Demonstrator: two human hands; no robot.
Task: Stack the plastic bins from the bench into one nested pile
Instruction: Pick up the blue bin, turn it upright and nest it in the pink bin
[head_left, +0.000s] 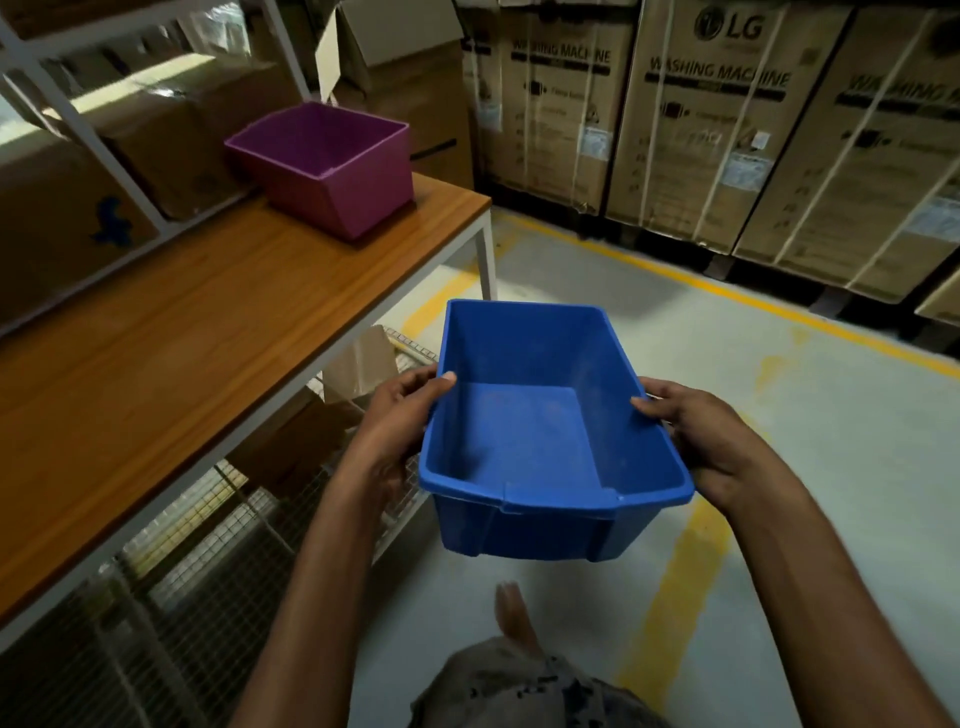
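An empty blue plastic bin (530, 441) is held in the air above the floor, to the right of the bench. My left hand (395, 421) grips its left rim, thumb over the edge. My right hand (701, 436) grips its right rim the same way. A purple plastic bin (332, 166), also empty, stands upright at the far end of the wooden bench (171, 353), well apart from both hands.
Cardboard boxes (135, 135) fill the white rack behind the bench. Wire mesh (218, 551) and folded cardboard lie under it. Tall washing machine cartons (717, 124) line the far side. Grey floor with yellow lines (670, 582) spreads to the right; my bare foot (511, 618) is below the bin.
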